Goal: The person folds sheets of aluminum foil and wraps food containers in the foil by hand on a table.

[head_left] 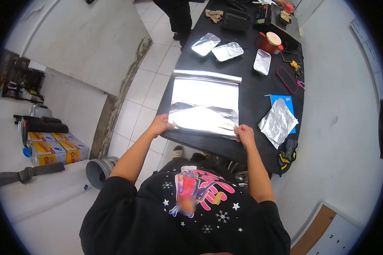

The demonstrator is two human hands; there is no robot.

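Note:
A wide sheet of aluminum foil [205,93] lies unrolled over the front of the black table, joined to its foil roll [208,77] at the far end. My left hand [160,125] pinches the sheet's near left corner. At the near right corner, my right hand [244,135] grips the same edge between thumb and fingers. Beyond the roll sit two foil-covered trays [206,44] [228,51], side by side. Another foil-covered tray [262,62] stands farther right. A crumpled piece of foil [278,123] rests on a blue notebook [287,103] to the right of my right hand.
Around the black table [250,91] are a phone in a pink case [287,80], a red container [269,42], a black tray [236,19] and gloves [288,154]. A person's legs [177,19] stand at the far left. A grey bucket [101,172] is on my left.

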